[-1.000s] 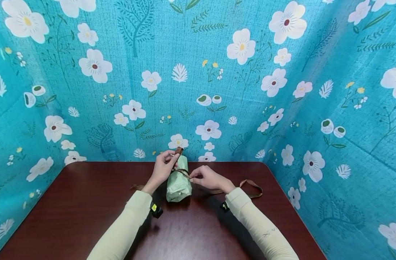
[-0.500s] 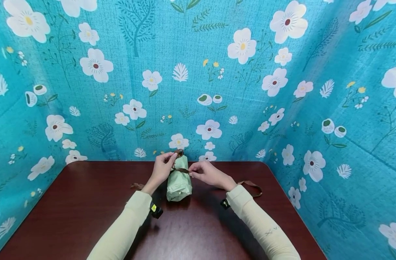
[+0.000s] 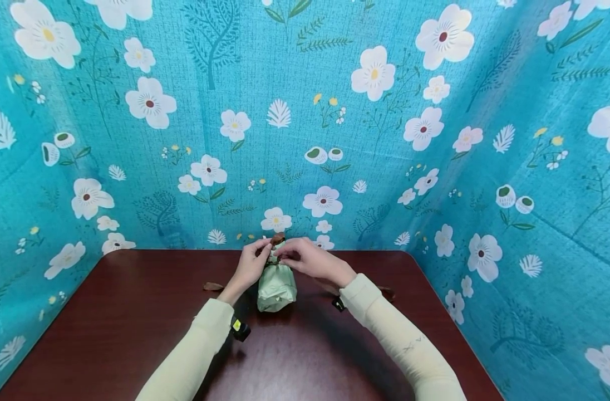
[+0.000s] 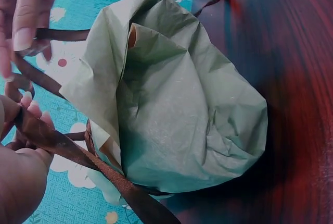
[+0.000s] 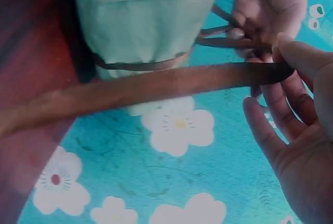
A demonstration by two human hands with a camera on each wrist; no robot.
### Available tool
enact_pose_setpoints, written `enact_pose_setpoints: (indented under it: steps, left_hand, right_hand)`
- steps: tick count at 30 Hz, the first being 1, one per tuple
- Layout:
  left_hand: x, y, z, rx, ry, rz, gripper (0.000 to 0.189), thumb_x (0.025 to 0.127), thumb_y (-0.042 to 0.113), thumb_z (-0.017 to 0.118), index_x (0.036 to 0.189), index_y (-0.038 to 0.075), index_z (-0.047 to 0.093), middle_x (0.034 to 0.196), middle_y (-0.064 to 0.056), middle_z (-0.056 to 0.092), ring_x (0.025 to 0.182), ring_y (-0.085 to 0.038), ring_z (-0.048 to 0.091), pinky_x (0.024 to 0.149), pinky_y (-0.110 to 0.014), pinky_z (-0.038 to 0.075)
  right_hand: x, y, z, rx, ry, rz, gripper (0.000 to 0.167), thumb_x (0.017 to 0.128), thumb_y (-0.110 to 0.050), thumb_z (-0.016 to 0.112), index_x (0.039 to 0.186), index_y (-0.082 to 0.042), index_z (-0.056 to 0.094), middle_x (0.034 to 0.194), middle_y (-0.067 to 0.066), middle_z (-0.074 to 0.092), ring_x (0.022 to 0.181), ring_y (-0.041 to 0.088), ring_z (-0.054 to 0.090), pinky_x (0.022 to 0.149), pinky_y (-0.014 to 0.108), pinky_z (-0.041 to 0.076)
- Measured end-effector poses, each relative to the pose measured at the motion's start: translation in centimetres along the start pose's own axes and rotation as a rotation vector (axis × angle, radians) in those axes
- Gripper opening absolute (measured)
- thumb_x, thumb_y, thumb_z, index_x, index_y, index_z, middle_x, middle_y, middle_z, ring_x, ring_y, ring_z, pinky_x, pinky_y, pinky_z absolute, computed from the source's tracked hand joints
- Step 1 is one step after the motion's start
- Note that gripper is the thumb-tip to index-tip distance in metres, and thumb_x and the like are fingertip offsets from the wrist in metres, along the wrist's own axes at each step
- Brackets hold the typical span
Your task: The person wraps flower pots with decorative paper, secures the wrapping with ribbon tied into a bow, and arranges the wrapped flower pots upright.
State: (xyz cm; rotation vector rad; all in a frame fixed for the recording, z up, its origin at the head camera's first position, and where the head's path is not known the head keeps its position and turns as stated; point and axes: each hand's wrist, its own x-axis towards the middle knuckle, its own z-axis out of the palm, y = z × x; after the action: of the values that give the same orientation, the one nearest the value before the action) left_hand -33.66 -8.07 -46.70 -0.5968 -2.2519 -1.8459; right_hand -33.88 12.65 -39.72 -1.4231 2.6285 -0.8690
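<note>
A bundle wrapped in crinkled pale green paper [image 3: 277,288] lies on the table between the hands, its folded end facing the wearer. Brown ribbon [image 5: 156,84] runs round it, with strands leading up to the fingers. My left hand [image 3: 250,264] pinches a ribbon loop [image 3: 278,238] above the far part of the bundle. Close beside it, my right hand [image 3: 317,260] holds another length of ribbon between thumb and fingers, as the right wrist view shows. The crossing of the strands is partly hidden by the fingers.
The dark red-brown table [image 3: 134,328] ends at a teal flowered cloth [image 3: 305,189] hanging just behind the bundle. One ribbon tail [image 3: 214,286] lies left of the left wrist. Another tail [image 3: 387,292] shows beyond the right sleeve.
My right hand has moved from the bundle's right side up and leftward over it, close to the left hand, bringing ribbon along. The left hand stays nearly in place.
</note>
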Motion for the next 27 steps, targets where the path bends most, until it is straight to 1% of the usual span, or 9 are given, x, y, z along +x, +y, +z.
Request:
enact_pose_setpoints:
  steps: [3,5,7,10,14,19,22,24,27]
  left_hand:
    - [-0.1,0.0,0.0,-0.002,-0.009,0.018,0.036,0.109,0.018,0.049,0.136,-0.002,0.062,0.103,-0.026,0.067,0.079,-0.029,0.059,0.065,-0.025,0.047]
    - [-0.1,0.0,0.0,-0.006,-0.013,0.026,0.036,0.108,0.019,0.050,0.134,-0.001,0.064,0.117,-0.023,0.068,0.091,-0.030,0.063,0.070,-0.024,0.050]
    - [-0.2,0.0,0.0,-0.012,-0.017,0.033,0.035,0.108,0.020,0.051,0.132,-0.001,0.065,0.122,-0.021,0.068,0.092,-0.029,0.063,0.071,-0.025,0.050]
    - [-0.2,0.0,0.0,-0.018,-0.023,0.043,0.032,0.108,0.017,0.051,0.129,0.001,0.069,0.114,-0.019,0.069,0.082,-0.026,0.059,0.068,-0.027,0.047]
    - [-0.3,-0.1,0.1,-0.019,-0.030,0.055,0.030,0.107,0.006,0.048,0.127,0.000,0.070,0.099,-0.021,0.068,0.073,-0.021,0.053,0.064,-0.027,0.043]
    - [-0.4,-0.2,0.3,-0.011,-0.053,0.057,0.033,0.105,-0.001,0.044,0.125,0.000,0.070,0.104,-0.022,0.069,0.070,-0.016,0.049,0.063,-0.025,0.041]
    - [-0.5,-0.2,0.5,-0.015,-0.065,0.065,0.030,0.103,-0.001,0.045,0.116,-0.003,0.072,0.104,-0.025,0.068,0.071,-0.016,0.048,0.065,-0.025,0.040]
    - [-0.5,0.0,0.6,-0.017,-0.072,0.076,0.024,0.102,0.000,0.050,0.110,-0.004,0.072,0.103,-0.025,0.069,0.074,-0.016,0.051,0.067,-0.025,0.041]
    - [-0.7,1.1,0.5,-0.017,-0.094,0.097,0.020,0.103,0.006,0.056,0.096,-0.007,0.069,0.085,-0.022,0.064,0.069,-0.014,0.050,0.065,-0.025,0.042]
  right_hand:
    - [0.6,-0.4,-0.3,-0.012,0.017,-0.045,0.030,0.097,-0.001,0.066,0.126,-0.006,0.071,0.116,0.010,0.073,0.098,0.011,0.068,0.084,0.033,0.058]
    - [1.0,-0.6,-0.5,-0.031,0.028,-0.067,0.030,0.097,0.000,0.065,0.125,-0.007,0.072,0.115,0.008,0.073,0.100,0.011,0.067,0.085,0.032,0.057]
    - [1.4,-0.8,-0.7,-0.066,0.037,-0.083,0.029,0.098,0.000,0.065,0.124,-0.008,0.073,0.115,0.005,0.073,0.102,0.010,0.067,0.086,0.029,0.056]
    - [1.8,-1.1,-0.9,-0.119,0.045,-0.094,0.028,0.098,-0.001,0.064,0.123,-0.010,0.073,0.114,0.002,0.073,0.103,0.010,0.067,0.087,0.025,0.055]
    - [2.2,-1.4,-1.4,-0.174,0.056,-0.093,0.027,0.097,-0.002,0.066,0.122,-0.010,0.074,0.112,0.001,0.074,0.101,0.011,0.068,0.085,0.025,0.055]
    - [2.8,-1.5,-2.1,-0.257,0.095,-0.125,0.023,0.094,-0.001,0.071,0.115,-0.009,0.076,0.106,0.003,0.076,0.097,0.015,0.068,0.089,0.031,0.054]
    - [3.2,-1.4,-2.4,-0.289,0.113,-0.152,0.020,0.092,-0.002,0.073,0.110,-0.009,0.078,0.103,0.002,0.077,0.096,0.015,0.067,0.091,0.034,0.052]
    - [3.4,-1.4,-2.6,-0.291,0.116,-0.162,0.017,0.092,-0.002,0.074,0.106,-0.010,0.079,0.100,0.000,0.077,0.094,0.015,0.066,0.089,0.034,0.051]
    - [3.7,-1.3,-2.7,-0.296,0.113,-0.167,0.013,0.091,-0.004,0.075,0.101,-0.011,0.081,0.095,-0.001,0.076,0.091,0.015,0.064,0.086,0.034,0.051]
